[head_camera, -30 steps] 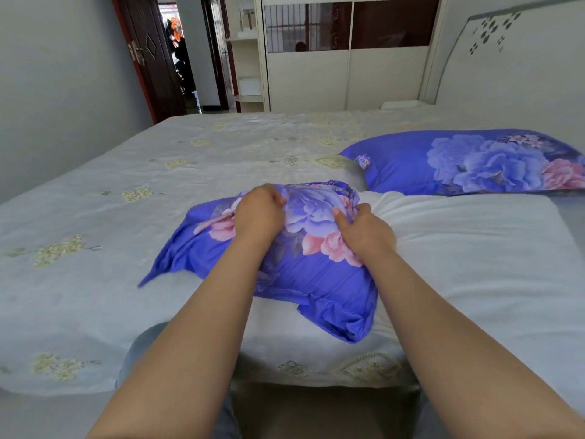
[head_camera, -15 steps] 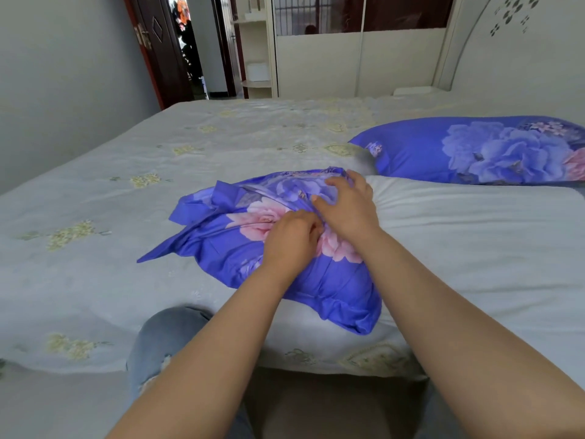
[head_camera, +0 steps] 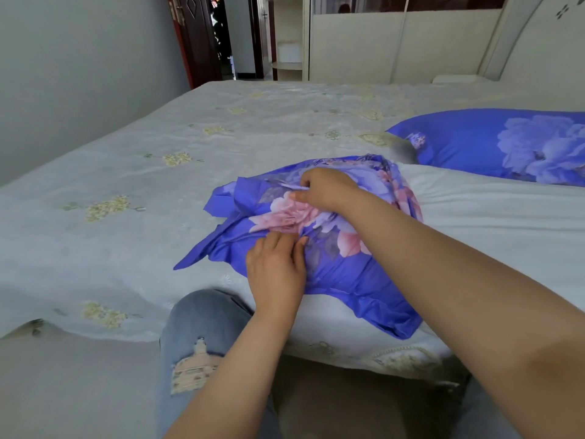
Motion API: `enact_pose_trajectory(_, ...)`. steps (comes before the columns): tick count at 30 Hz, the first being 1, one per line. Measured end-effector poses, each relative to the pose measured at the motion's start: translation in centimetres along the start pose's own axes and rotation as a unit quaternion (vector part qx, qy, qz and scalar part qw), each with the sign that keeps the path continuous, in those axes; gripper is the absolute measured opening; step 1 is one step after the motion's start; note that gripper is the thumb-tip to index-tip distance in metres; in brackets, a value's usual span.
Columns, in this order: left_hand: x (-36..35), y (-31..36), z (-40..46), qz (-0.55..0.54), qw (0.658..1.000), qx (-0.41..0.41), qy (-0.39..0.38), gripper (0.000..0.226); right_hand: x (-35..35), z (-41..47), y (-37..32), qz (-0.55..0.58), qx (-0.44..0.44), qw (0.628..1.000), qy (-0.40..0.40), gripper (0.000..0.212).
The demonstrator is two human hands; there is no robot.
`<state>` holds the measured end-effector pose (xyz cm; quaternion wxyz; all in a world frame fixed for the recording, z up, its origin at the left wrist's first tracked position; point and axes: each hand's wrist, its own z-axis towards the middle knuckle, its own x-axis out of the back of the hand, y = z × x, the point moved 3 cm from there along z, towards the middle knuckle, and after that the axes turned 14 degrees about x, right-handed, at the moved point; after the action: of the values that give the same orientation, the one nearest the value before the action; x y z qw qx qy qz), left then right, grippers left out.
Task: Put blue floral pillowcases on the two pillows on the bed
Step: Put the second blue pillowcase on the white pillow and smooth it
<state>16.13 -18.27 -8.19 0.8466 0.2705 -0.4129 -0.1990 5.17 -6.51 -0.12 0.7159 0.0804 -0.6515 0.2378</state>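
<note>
Pillowcase (head_camera: 335, 267), bunched, blue, pink-flowered

The pillowcase (head_camera: 332, 248) under my hands is bright blue, printed with pink and pale lilac blooms. At two o'clock, the dressed pillow (head_camera: 493, 144) wears the same blue with a big lilac flower. The bare pillow (head_camera: 493, 223) is white. The bedspread (head_camera: 158, 185) is pale grey with yellowish sprigs. My jeans (head_camera: 202, 324) are faded blue.
</note>
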Motion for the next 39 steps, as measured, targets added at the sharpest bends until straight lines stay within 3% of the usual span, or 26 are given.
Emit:
enact_pose_trajectory(3, 0.8, 2.0, -0.6, -0.057, 0.998, -0.009, -0.023, 0.029, -0.3, 0.9, -0.1, 0.024, 0.016, 1.0, 0.005, 0.028)
enact_pose_trajectory(8, 0.4, 2.7, -2.7, -0.038, 0.995, -0.082, -0.04, 0.027, -1.5, 2.2, 0.0, 0.067, 0.019, 0.997, 0.026, 0.026)
enact_pose_trajectory(11, -0.1, 1.8, -3.0, -0.038, 0.995, -0.077, -0.059, 0.029, -0.2, 2.0, 2.1, 0.119, -0.088, 0.969, 0.199, 0.024)
enact_pose_trajectory(13, -0.1, 1.5, -2.5, -0.054, 0.994, -0.052, -0.074, 0.027, -0.2, 1.8, 3.6, 0.121, -0.149, 0.952, 0.239, 0.024)
enact_pose_trajectory(18, 1.0, 0.7, -0.9, -0.108, 0.986, 0.037, -0.123, 0.021, -1.6, 2.4, 4.5, 0.121, -0.142, 0.971, 0.147, 0.03)
enact_pose_trajectory(20, 2.0, 0.0, 1.1, -0.095, 0.988, 0.077, -0.09, 0.027, -1.7, 2.2, 4.7, 0.118, -0.133, 0.972, 0.151, 0.029)
enact_pose_trajectory(22, 3.0, -0.9, 3.2, -0.041, 0.992, 0.11, -0.041, 0.031, -1.8, 2.1, 4.5, 0.086, -0.115, 0.979, 0.145, 0.042)
enact_pose_trajectory(25, 3.6, -3.0, 5.6, 0.079, 0.99, 0.117, 0.0, 0.053, -1.4, 2.1, 2.3, -0.036, 0.02, 0.986, 0.161, 0.067)
enact_pose_trajectory(28, 2.6, -4.5, 6.1, 0.161, 0.974, 0.135, -0.088, 0.069, -1.9, 3.3, 0.5, -0.101, 0.191, 0.97, 0.109, 0.06)
enact_pose_trajectory(31, 1.7, -4.1, 5.0, 0.165, 0.977, 0.079, -0.106, 0.056, -1.9, 5.6, 0.4, 0.032, 0.121, 0.992, 0.032, 0.029)
enact_pose_trajectory(33, 1.5, -3.8, 4.6, 0.153, 0.984, 0.04, -0.08, 0.06, -1.2, 7.2, 0.3, 0.073, 0.077, 0.994, 0.019, 0.035)
enact_pose_trajectory(36, 1.0, -3.6, 4.8, 0.166, 0.985, -0.008, -0.044, 0.071, -1.5, 9.2, -0.6, 0.026, 0.09, 0.992, -0.085, 0.037)
enact_pose_trajectory(39, 0.4, -2.7, 4.7, 0.2, 0.974, -0.096, -0.039, 0.064, -2.6, 10.1, -1.8, -0.023, 0.092, 0.969, -0.229, 0.011)
